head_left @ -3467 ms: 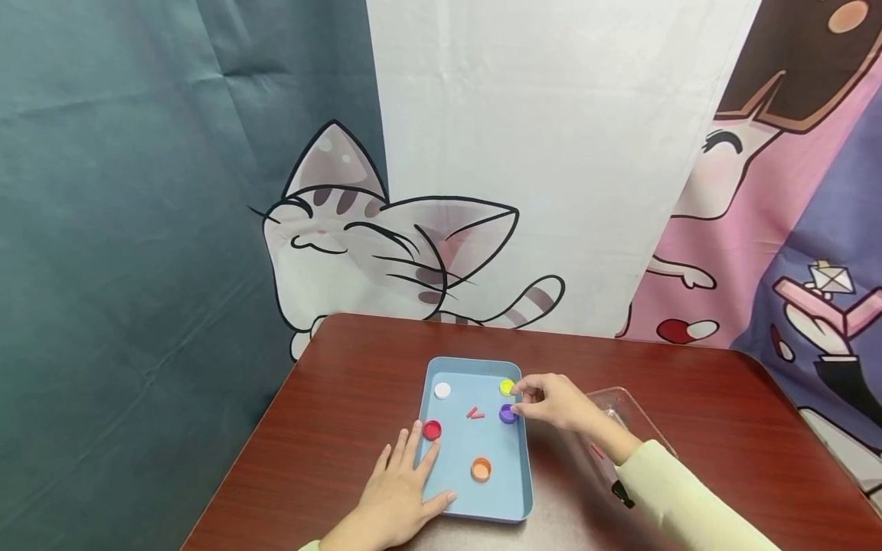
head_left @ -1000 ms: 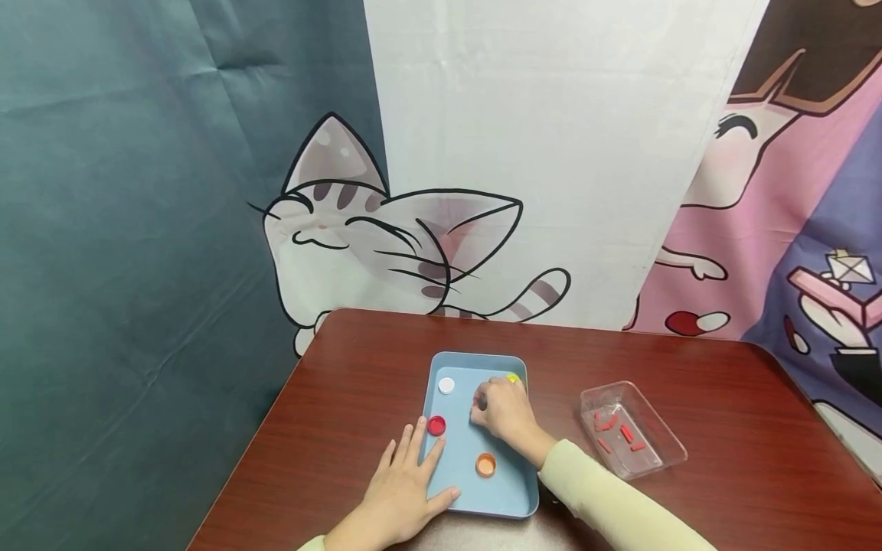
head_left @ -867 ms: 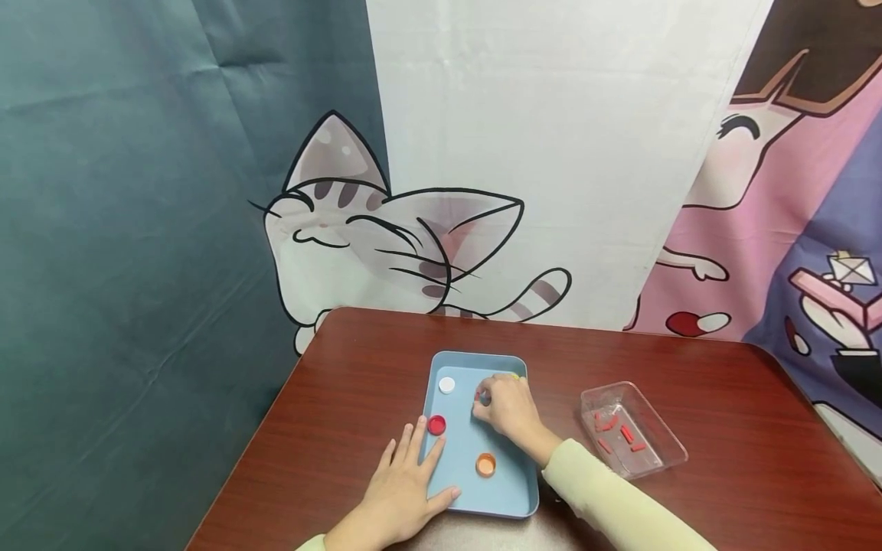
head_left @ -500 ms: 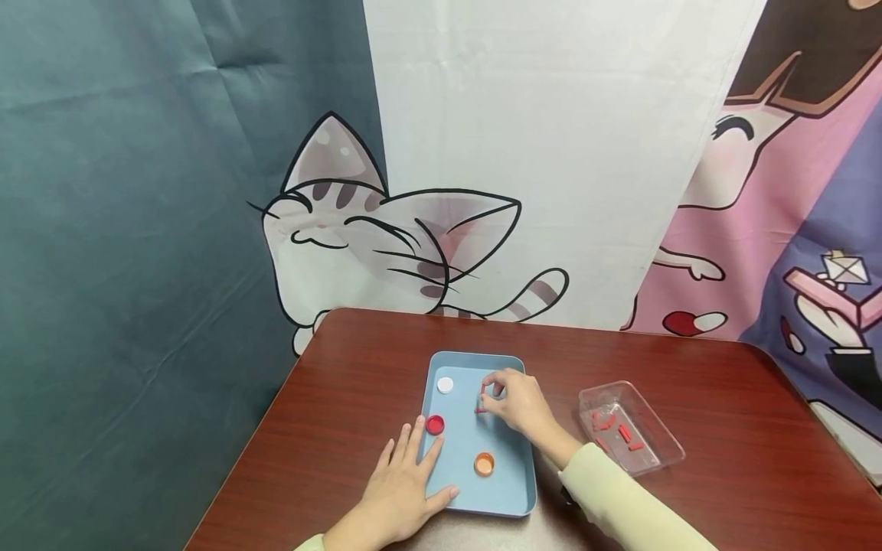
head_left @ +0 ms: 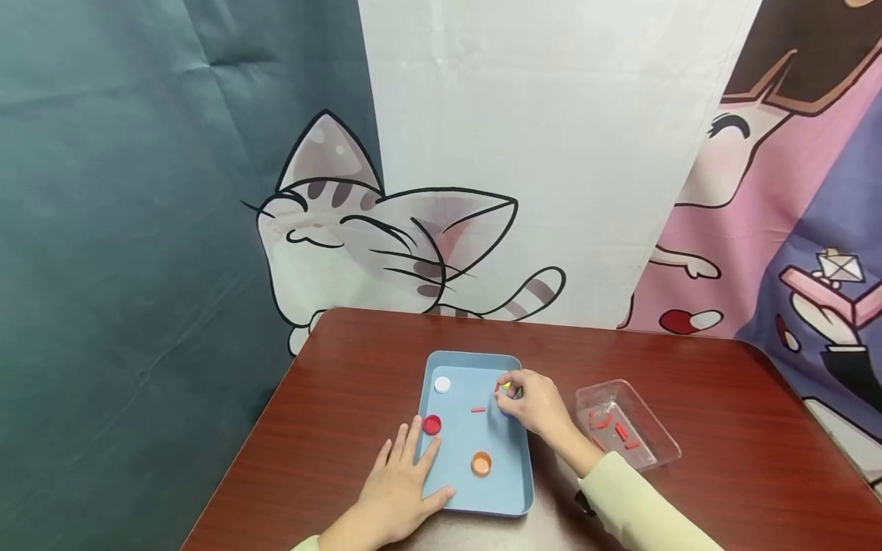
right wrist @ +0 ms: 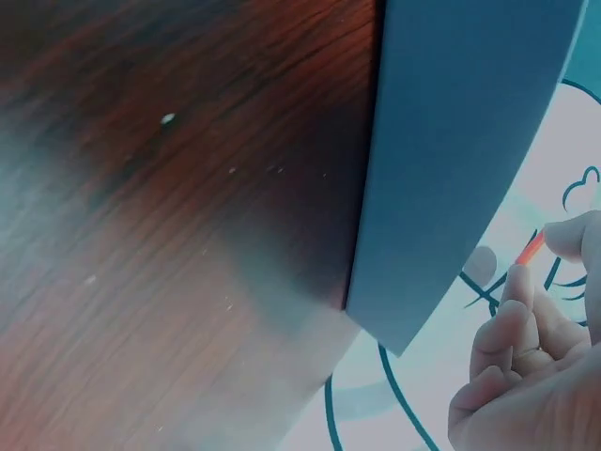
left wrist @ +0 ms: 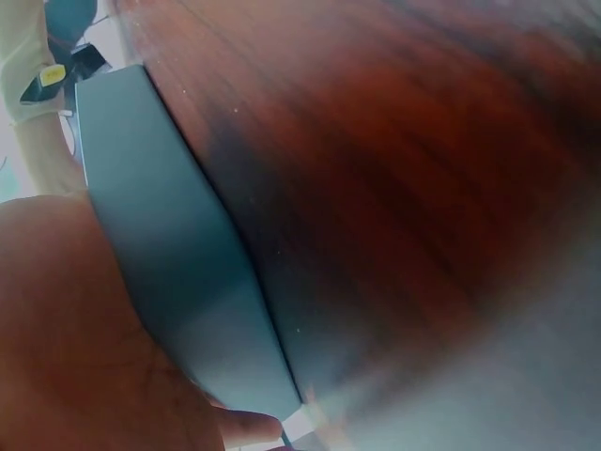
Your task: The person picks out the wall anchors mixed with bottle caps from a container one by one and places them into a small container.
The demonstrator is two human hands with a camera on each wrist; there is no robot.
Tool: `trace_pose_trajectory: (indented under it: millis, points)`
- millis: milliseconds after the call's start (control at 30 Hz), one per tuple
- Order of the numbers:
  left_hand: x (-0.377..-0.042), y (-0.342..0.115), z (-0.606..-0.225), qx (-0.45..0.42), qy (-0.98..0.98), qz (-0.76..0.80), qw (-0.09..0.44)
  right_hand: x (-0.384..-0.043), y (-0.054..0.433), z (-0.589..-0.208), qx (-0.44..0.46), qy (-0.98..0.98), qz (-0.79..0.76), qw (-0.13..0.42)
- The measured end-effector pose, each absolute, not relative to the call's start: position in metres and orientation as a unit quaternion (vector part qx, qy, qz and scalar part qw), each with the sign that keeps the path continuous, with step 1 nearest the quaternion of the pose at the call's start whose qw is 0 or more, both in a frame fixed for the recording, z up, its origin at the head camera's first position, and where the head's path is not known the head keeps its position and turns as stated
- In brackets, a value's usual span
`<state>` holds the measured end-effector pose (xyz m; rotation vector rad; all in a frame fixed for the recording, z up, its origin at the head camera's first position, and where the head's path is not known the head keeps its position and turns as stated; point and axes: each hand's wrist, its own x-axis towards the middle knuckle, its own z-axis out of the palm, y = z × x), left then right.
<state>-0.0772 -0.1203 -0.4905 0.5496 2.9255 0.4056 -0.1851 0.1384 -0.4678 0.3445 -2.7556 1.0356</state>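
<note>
My right hand (head_left: 540, 404) is over the right side of the blue tray (head_left: 475, 509), pinching a short red stick (head_left: 497, 388) between thumb and forefinger; the right wrist view shows the stick (right wrist: 531, 248) at the fingertips. A second red stick (head_left: 478, 409) lies flat in the middle of the tray. My left hand (head_left: 396, 493) rests with spread fingers at the tray's left edge, beside a red cap (head_left: 432, 425). A white cap (head_left: 442, 384) and an orange cap (head_left: 481, 464) sit in the tray. A yellow cap (head_left: 506, 385) is partly covered by my right hand.
Right of the tray stands a clear plastic box (head_left: 654, 451) holding several red sticks. The dark red table (head_left: 310, 413) stretches around both, with a printed cloth (head_left: 455, 138) hanging behind it. A dark wrist device (head_left: 584, 503) shows under the right sleeve.
One of two red sticks that lay mid-tray has been picked up by my right hand, which has drawn right toward the yellow cap. The left hand has stayed in place.
</note>
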Motion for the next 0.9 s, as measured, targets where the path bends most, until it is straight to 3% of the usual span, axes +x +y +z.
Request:
trace_pose_trajectory:
  millis: [200,900]
  points:
    - [-0.078,-0.120,-0.492,0.183,0.972,0.129,0.067,-0.180,0.154,-0.464,0.090,-0.928,0.353,0.076]
    - [-0.075,-0.121,-0.488,0.195,0.970,0.134,0.062,-0.153,0.233,-0.452,0.065,-0.939,0.319,0.113]
